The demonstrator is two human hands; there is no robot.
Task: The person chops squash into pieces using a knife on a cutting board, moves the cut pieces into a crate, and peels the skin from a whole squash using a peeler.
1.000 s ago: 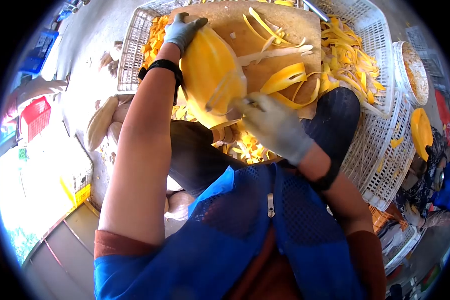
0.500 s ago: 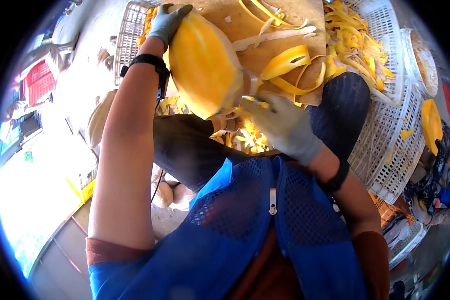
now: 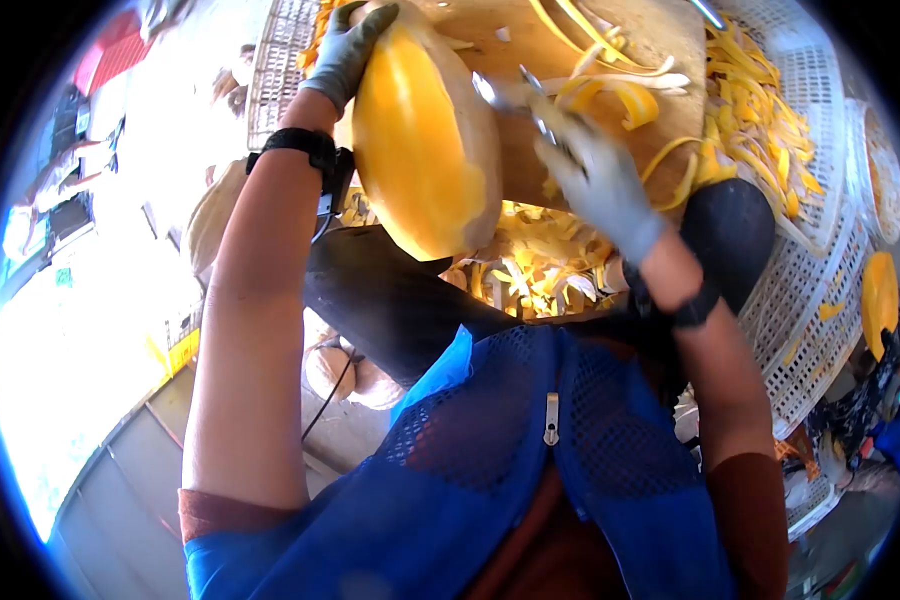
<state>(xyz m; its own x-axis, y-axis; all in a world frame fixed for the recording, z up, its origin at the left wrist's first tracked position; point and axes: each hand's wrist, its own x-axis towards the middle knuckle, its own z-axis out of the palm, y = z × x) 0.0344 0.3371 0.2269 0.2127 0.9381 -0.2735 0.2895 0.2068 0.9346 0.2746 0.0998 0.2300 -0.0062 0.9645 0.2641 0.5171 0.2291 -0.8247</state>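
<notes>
A large oblong pumpkin (image 3: 410, 150) leans on a wooden board (image 3: 515, 45). Its left face is bright yellow-orange and its right side still carries pale tan skin. My left hand (image 3: 346, 52), in a grey glove, grips its far upper end. To the right of the pumpkin, my gloved right hand (image 3: 602, 178) is closed around a metal peeler (image 3: 515, 97), slightly blurred. The peeler's shiny head is just off the pumpkin's skin. Long strips of peel (image 3: 625, 100) lie on the board by the right hand.
A white plastic crate (image 3: 805, 100) at the right holds a heap of peel. Below the board more peelings (image 3: 535, 265) lie between my knees. A cut orange piece (image 3: 878, 300) rests at the far right, and a tan pumpkin (image 3: 213, 215) stands at the left.
My right hand with the peeler has moved up and away from the pumpkin's lower right side. My left hand stays on the upper end. The whole view has shifted slightly.
</notes>
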